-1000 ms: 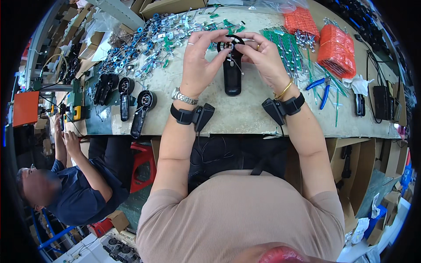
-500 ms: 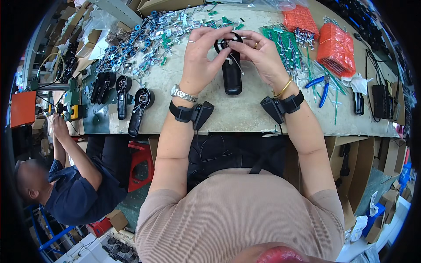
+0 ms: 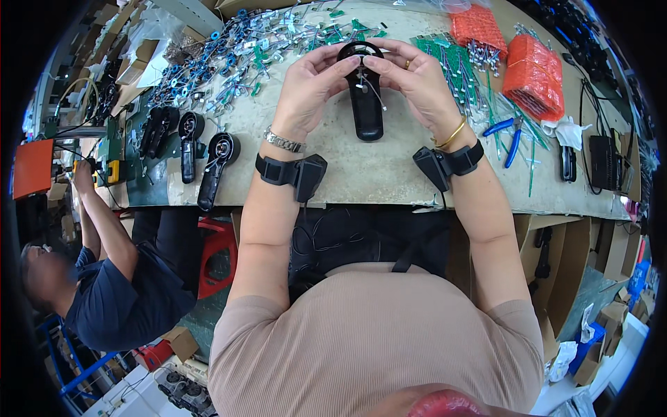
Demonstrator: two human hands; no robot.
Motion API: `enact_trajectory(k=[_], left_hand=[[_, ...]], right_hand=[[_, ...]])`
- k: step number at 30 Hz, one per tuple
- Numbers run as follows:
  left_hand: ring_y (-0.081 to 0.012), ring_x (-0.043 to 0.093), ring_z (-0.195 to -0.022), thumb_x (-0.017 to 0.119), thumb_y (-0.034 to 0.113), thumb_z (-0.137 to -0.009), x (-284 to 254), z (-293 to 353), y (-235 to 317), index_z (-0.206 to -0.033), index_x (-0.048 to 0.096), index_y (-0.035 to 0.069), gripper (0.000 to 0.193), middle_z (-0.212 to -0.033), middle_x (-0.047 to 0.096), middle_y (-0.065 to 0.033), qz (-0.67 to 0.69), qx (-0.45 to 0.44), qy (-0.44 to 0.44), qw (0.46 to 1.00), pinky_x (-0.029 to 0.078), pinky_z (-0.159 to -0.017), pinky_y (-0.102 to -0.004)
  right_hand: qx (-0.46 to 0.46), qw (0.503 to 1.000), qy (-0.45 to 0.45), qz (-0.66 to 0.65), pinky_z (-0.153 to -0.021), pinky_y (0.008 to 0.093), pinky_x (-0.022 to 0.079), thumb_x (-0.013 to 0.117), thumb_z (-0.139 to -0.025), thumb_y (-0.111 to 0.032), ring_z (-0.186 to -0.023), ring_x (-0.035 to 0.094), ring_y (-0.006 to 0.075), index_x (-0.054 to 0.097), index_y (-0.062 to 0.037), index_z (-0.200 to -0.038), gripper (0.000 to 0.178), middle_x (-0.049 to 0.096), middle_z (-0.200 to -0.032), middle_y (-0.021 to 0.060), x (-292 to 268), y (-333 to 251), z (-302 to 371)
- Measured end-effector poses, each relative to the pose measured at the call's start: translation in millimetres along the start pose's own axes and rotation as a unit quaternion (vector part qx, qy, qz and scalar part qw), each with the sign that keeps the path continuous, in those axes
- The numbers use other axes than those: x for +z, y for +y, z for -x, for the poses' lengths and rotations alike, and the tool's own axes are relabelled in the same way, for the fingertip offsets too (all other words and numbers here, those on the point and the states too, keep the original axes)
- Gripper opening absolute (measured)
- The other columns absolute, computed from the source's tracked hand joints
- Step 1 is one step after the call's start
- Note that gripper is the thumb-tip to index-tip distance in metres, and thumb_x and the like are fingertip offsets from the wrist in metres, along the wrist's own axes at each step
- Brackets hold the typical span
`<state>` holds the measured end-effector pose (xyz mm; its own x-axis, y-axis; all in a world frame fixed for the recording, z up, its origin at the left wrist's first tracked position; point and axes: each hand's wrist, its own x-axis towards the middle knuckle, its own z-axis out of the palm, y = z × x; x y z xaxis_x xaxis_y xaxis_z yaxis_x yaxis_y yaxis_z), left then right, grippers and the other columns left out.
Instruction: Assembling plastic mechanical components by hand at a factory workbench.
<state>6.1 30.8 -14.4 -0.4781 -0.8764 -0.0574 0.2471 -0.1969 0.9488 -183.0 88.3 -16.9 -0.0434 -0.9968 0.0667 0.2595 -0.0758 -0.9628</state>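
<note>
A black handheld-fan housing (image 3: pixel 367 118), with a round ring head and a long handle, is held over the table's middle. My left hand (image 3: pixel 306 94) grips the ring's left side, its thumb pressing at the ring's lower part. On the other side my right hand (image 3: pixel 422 89) grips the ring, thumb tip beside the left one. A thin pale wire with a small connector (image 3: pixel 383 107) hangs over the handle from under the thumbs. Whatever small part lies beneath the thumbs is mostly hidden.
Similar black housings (image 3: pixel 218 167) lie to the left. Wired blue rings (image 3: pixel 182 75) and green circuit boards (image 3: pixel 445 59) spread across the back. Blue cutters (image 3: pixel 513 142) and red bubble-wrapped bundles (image 3: pixel 533 80) lie right. A co-worker (image 3: pixel 125 278) sits at far left.
Both thumbs have come together at the ring's lower part, and more of the ring shows. My left hand has shifted slightly left and down. The co-worker's hand has moved up a little.
</note>
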Motion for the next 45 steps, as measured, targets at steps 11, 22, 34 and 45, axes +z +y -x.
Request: enact_trajectory(k=[11, 22, 34, 45], left_hand=[[-0.0097, 0.066, -0.095, 0.076, 0.011, -0.09, 0, 1, 1, -0.121, 0.065, 0.004, 0.034, -0.106, 0.07, -0.0021, 0.031, -0.012, -0.001, 0.999, 0.054, -0.079, -0.0259], [-0.01, 0.067, -0.093, 0.077, 0.01, -0.089, 0, 0, -3, -0.119, 0.066, 0.004, 0.032, -0.105, 0.07, -0.0027, 0.028, -0.003, 0.003, 1.0, 0.054, -0.076, -0.0243], [-0.0102, 0.068, -0.092, 0.076, 0.01, -0.089, 5, 0, -6, -0.119, 0.063, 0.004, 0.033, -0.105, 0.071, -0.0032, 0.029, 0.01, 0.017, 0.999, 0.054, -0.075, -0.0247], [-0.0123, 0.069, -0.091, 0.077, 0.008, -0.088, -3, -4, -3, -0.115, 0.058, 0.003, 0.034, -0.106, 0.071, -0.006, 0.08, 0.064, 0.078, 0.992, 0.055, -0.075, -0.0255]], right_hand=[[-0.005, 1.0, 0.006, 0.028, -0.083, 0.0266, 0.056, 0.077, -0.09, -0.014, -0.1, 0.068, 0.0123, 0.064, -0.0021, -0.129, 0.043, 0.071, -0.114, 0.0069, -2, 3, -3], [0.0, 0.999, 0.012, 0.052, -0.083, 0.0265, 0.056, 0.077, -0.089, -0.013, -0.099, 0.067, 0.0119, 0.065, -0.0018, -0.13, 0.044, 0.07, -0.115, 0.0067, -4, 4, -3], [-0.004, 0.998, 0.018, 0.053, -0.082, 0.0237, 0.053, 0.076, -0.09, -0.014, -0.098, 0.066, 0.0101, 0.061, -0.0028, -0.131, 0.045, 0.069, -0.114, 0.0073, -3, 5, -1], [-0.302, 0.879, 0.012, 0.369, -0.09, 0.0291, 0.05, 0.081, -0.082, -0.014, -0.106, 0.061, 0.0156, 0.071, -0.0105, -0.118, 0.037, 0.066, -0.11, 0.0054, 3, -2, 0]])
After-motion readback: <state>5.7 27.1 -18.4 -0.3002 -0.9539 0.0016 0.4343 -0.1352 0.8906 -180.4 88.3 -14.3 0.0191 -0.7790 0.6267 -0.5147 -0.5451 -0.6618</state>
